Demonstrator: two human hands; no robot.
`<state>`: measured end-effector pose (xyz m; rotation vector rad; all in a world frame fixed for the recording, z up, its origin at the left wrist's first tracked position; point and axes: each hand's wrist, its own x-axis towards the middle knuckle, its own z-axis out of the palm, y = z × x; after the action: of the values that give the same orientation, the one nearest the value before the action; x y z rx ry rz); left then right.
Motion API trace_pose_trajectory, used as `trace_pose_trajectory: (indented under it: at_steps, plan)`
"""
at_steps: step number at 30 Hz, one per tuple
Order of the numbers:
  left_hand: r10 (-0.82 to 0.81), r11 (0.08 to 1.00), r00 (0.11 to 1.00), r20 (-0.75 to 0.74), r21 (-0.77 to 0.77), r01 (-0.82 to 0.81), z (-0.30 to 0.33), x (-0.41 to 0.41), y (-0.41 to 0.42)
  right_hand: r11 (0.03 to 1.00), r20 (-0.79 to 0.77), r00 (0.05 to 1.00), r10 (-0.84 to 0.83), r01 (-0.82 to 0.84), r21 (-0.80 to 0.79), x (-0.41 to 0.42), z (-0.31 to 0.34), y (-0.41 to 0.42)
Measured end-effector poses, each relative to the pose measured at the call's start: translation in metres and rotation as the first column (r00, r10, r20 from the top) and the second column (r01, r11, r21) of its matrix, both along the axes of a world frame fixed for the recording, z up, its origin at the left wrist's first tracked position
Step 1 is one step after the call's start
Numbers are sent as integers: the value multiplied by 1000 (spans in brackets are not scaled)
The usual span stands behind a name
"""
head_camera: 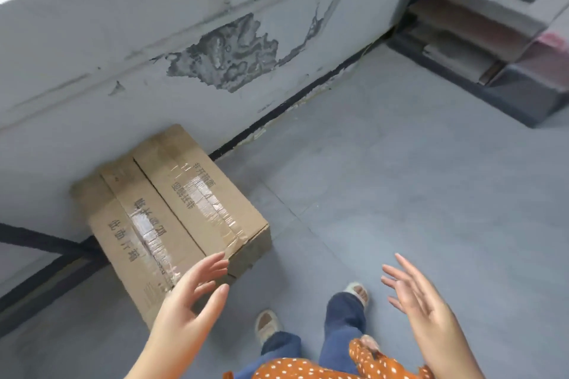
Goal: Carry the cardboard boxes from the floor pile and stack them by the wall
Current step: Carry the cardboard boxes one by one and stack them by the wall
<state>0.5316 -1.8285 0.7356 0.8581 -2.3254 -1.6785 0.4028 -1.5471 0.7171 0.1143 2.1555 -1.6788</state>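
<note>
A brown cardboard box (172, 212), taped along its top seam and printed with dark characters, lies on the grey floor with its far end against the white wall (123, 49). My left hand (191, 295) hovers over the box's near corner, fingers spread, holding nothing. My right hand (421, 301) is out to the right over bare floor, palm turned inward, fingers apart and empty. I cannot tell whether the left fingertips touch the cardboard.
The wall has a large patch of peeled paint (228, 55) and a dark skirting strip (292, 104) at its foot. White drawer units and stacked flat boards (480, 24) fill the far right corner. My legs and slippered feet (308, 317) stand just right of the box.
</note>
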Motion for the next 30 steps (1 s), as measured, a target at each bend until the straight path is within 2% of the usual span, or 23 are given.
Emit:
trace_pose_trajectory:
  at_steps: [7,13,19,23,26,30]
  plan:
    - [-253,965,965,-65,58,257,9,-23,49,954,-62,952,-299,300,7,65,11,55]
    - [-461,882,882,-96,57,467,20,-34,117,856,-114,852,-511,516,13,125,18,129]
    - [-546,834,827,-131,10,552,26,-13,210,761,-114,758,-643,648,19,200,17,228]
    - [-606,787,785,-130,51,615,18,18,290,700,-137,697,-704,713,28,255,21,303]
    - [-704,696,700,-122,83,714,9,36,356,616,-148,614,-775,787,38,303,22,354]
    - [-849,508,515,-121,84,857,13,50,442,437,-151,436,-887,899,24,368,24,403]
